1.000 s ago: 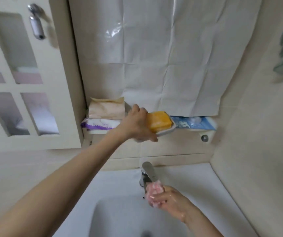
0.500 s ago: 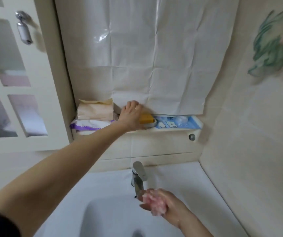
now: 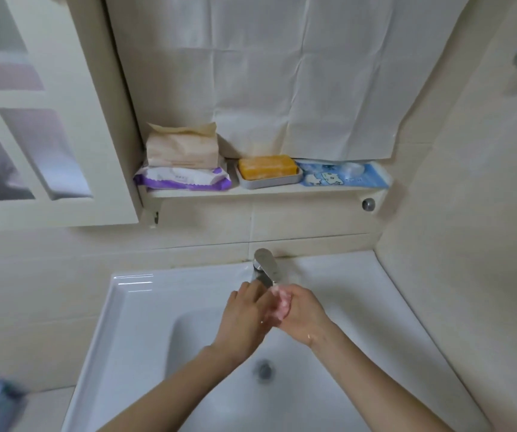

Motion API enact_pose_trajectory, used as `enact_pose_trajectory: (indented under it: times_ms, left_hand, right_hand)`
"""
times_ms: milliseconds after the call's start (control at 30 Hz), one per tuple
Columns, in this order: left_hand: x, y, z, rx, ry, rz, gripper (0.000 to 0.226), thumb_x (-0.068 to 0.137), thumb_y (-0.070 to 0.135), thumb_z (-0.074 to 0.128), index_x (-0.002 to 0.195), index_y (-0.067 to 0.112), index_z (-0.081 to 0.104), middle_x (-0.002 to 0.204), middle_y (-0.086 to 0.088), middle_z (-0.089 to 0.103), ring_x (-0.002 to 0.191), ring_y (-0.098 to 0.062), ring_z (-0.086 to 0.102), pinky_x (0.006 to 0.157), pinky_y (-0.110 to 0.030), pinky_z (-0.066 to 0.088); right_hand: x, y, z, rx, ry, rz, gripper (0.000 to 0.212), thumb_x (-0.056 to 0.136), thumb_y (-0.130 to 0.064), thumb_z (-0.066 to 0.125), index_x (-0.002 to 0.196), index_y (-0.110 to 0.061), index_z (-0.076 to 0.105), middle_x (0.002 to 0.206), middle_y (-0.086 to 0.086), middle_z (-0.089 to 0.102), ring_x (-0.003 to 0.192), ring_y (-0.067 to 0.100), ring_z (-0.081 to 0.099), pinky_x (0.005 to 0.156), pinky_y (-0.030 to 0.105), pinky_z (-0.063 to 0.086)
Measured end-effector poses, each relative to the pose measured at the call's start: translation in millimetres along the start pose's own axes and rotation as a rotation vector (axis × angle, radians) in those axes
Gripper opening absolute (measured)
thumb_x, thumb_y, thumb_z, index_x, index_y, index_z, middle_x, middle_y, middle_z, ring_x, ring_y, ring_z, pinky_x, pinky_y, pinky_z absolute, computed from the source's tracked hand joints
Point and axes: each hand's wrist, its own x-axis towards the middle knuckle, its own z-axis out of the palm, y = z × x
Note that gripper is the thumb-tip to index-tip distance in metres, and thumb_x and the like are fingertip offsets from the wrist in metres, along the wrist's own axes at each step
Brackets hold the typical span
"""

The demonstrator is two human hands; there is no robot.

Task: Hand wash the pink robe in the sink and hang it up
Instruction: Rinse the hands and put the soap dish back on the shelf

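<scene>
A small bunched pink robe [image 3: 283, 302] is squeezed between both hands over the white sink [image 3: 145, 310], just below the chrome tap [image 3: 266, 267]. My right hand [image 3: 304, 313] is closed around the cloth from the right. My left hand [image 3: 246, 319] presses against it from the left, fingers reaching up near the spout. Most of the cloth is hidden by the hands. An orange soap bar [image 3: 266, 166] lies in its grey dish [image 3: 269, 182] on the wall shelf above.
The shelf [image 3: 251, 192] also carries a purple wipes pack [image 3: 182, 179] with a beige pack [image 3: 182, 148] on top, and a blue pack [image 3: 344, 177]. The drain [image 3: 264, 369] sits mid-basin. A white glazed door [image 3: 32, 120] stands left; tiled wall rises on the right.
My left hand has set the soap dish back on the shelf, let go of it and come down to the pink robe at the tap. The view tilted down.
</scene>
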Motion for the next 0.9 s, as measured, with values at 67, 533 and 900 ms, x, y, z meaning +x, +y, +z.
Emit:
enact_pose_trajectory:
  times_ms: [67, 533, 900]
  left_hand:
    - [2, -4, 1, 0.056, 0.073, -0.003, 0.044, 0.053, 0.016, 0.082, 0.083, 0.025, 0.052, 0.074, 0.004, 0.052, 0.065, -0.018, 0.051, 0.056, -0.026, 0.037]
    - [-1, -10, -17, -0.221, 0.214, 0.032, 0.009, 0.083, 0.028, 0.054, 0.090, 0.031, 0.057, 0.079, 0.014, 0.054, 0.076, -0.007, 0.044, 0.066, -0.021, 0.034]
    - [19, -20, -25, -0.232, -0.274, -0.197, 0.035, 0.093, 0.031, 0.052, 0.128, 0.029, 0.051, 0.114, 0.010, 0.062, 0.111, -0.015, 0.051, 0.094, -0.034, 0.036]
  right_hand:
    - [7, 10, 0, 0.032, 0.010, -0.034, 0.026, 0.095, -0.009, 0.042, 0.072, -0.006, 0.053, 0.058, 0.006, 0.052, 0.048, 0.015, 0.053, 0.050, 0.023, 0.046]
    - [5, 4, 13, 0.088, 0.038, 0.039, 0.021, 0.092, 0.007, 0.034, 0.083, -0.004, 0.051, 0.048, 0.005, 0.035, 0.032, 0.008, 0.044, 0.037, 0.018, 0.044]
    - [23, 3, 25, -0.333, 0.353, -0.014, 0.036, 0.081, 0.012, 0.025, 0.059, -0.008, 0.046, 0.053, 0.006, 0.054, 0.030, 0.008, 0.031, 0.034, 0.007, 0.018]
